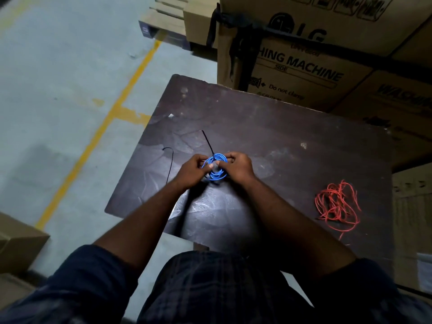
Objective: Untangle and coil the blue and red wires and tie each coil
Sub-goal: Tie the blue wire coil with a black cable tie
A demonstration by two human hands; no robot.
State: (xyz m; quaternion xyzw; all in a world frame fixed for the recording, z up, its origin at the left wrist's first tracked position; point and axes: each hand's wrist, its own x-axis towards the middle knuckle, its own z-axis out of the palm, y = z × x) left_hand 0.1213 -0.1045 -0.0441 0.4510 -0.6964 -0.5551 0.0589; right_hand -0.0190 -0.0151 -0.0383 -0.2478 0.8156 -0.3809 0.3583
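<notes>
Pinching blue coil [216,168] between hands [194,170]

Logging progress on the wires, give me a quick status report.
Left hand and right hand both grip the blue coil; black tie sticks out. Red wire still tangled on table. Nothing obstructing.

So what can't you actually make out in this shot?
- Whether the black tie is fastened around the blue coil: the left hand and right hand cover where they meet.
- Whether the red wire has knots: strands too thin.
- The printing on the boxes: partly cut off and dim.
</notes>
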